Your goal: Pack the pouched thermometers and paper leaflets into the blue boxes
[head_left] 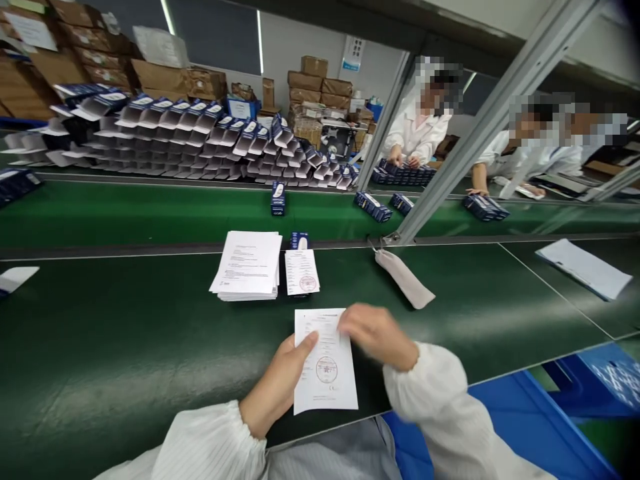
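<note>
Here the sheet [326, 363] lies near the front edge of the green table [125, 347], a small white printed slip with a round red stamp low on it. The left hand [281, 380] pins its left edge, thumb pressed on top near the upper corner, fingers hidden beneath or beside it. The right hand [377, 333] is blurred over the sheet's upper right corner; whether it grips the paper cannot be told. This looks like the handling of a single slip, perhaps a fold; a clean one would need the edges squared. Just beyond sit a stack [249, 265] of larger sheets and a second stamped slip [301, 272], with a grey pouch [404, 278] to the right. Workers stand beyond the belt [150, 213].
</note>
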Demonstrator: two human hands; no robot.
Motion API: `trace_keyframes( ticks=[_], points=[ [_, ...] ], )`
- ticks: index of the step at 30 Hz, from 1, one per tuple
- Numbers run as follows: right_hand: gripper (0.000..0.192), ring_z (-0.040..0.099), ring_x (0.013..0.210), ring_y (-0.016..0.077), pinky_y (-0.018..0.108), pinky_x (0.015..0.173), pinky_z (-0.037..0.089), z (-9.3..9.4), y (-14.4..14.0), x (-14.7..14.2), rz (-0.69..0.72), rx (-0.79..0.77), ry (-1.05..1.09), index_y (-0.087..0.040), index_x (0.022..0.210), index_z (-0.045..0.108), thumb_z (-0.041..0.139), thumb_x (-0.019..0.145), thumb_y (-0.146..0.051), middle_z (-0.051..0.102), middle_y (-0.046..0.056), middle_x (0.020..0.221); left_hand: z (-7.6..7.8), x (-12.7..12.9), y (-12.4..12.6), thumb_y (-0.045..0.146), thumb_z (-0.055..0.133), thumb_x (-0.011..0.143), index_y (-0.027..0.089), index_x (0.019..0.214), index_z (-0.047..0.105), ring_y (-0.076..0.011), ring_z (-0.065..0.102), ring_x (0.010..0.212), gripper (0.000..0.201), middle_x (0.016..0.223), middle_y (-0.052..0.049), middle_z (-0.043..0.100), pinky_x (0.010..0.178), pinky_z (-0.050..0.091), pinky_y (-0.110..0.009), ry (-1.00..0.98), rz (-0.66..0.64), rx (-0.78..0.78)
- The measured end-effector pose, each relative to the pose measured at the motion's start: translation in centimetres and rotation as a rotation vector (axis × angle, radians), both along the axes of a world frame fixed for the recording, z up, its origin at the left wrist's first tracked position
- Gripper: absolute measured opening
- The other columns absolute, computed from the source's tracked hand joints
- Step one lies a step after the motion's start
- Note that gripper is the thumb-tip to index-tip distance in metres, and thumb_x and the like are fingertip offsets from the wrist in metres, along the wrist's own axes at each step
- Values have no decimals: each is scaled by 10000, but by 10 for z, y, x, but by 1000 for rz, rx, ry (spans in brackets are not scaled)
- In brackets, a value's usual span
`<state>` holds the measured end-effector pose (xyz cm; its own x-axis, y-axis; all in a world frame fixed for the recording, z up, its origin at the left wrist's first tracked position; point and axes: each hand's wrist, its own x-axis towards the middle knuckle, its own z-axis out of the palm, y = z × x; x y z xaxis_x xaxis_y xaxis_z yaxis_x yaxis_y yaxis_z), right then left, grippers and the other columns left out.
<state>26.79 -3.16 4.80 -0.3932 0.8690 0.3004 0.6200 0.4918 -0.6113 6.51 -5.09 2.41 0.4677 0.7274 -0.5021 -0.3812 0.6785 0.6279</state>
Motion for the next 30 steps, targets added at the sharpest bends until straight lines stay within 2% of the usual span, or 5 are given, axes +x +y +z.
trace_keyframes(
  ticks=[3,5,13,21,30],
  points=[
    [339,596,955,231,366,851,467,-10,28,70,-712,88,-260,-189,996,619,331,976,-368,654,94,999,1,0,-2,370,671,799,154,1136,577,-250,679,922,411,1046,-121,703,818,522,-368,40,-25,-2],
    [327,568,1018,299,448,878,444,-24,40,104,-815,64,-337,-133,1102,587,401,924,-336,631,167,1051,5,-2,-3,342,671,801,164,1144,573,-260,671,962,399,1089,-123,691,843,521,-382,32,-23,-14],
    [441,561,931,313,444,811,467,-28,-15,122,-620,13,-570,-158,1212,546,541,811,-343,607,132,986,17,-1,-3,386,587,854,138,1164,587,-296,637,1037,397,1188,-172,639,870,508,-418,-25,-116,39],
    [185,589,859,250,353,726,473,76,-46,86,-255,-83,-519,-236,981,549,492,810,-277,604,82,960,64,22,20,339,503,892,218,893,712,-265,325,1364,241,1549,1,226,1097,285,-349,314,-429,1064],
    [525,619,952,305,371,757,528,84,-36,53,-55,-419,192,-256,1178,599,699,728,-507,652,62,1095,51,-25,15,349,597,851,146,1024,658,-233,676,875,273,974,-114,714,776,511,-336,-51,-279,336]
  ],
)
